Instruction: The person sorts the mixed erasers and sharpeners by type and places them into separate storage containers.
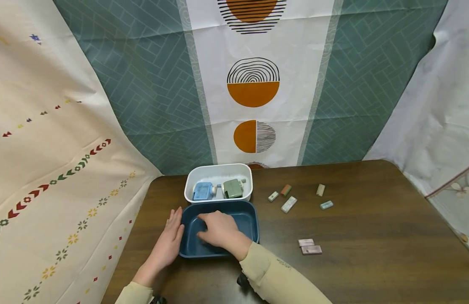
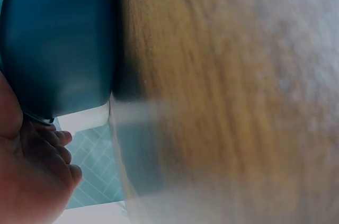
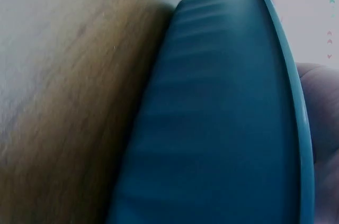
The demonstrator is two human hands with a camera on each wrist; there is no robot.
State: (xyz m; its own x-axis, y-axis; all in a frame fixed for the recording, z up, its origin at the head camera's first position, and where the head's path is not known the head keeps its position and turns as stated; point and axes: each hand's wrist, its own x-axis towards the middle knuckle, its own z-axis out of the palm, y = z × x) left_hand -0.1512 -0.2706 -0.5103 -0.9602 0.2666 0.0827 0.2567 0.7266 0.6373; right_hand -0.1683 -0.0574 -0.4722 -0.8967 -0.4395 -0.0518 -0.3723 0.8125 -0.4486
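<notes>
A dark blue rectangular tray (image 1: 242, 214) sits on the table in the head view; its side wall fills much of both wrist views. My left hand (image 1: 171, 235) lies along the tray's left rim, fingers straight and close together. Over the inside of the tray is my right hand (image 1: 220, 230), its index finger and thumb spread apart with nothing visible between them. The other fingers of that hand are hidden. In the right wrist view, part of a hand (image 3: 323, 102) shows behind the tray's rim.
Behind the tray stands a white basin (image 1: 219, 167) holding a light blue object (image 1: 202, 191) and a grey-green one (image 1: 232, 188). Several small blocks lie to the right, including a white block (image 1: 289, 204), an orange-green block (image 1: 286, 190) and a pinkish block (image 1: 311, 250). Patterned cloths surround the table (image 1: 371, 236).
</notes>
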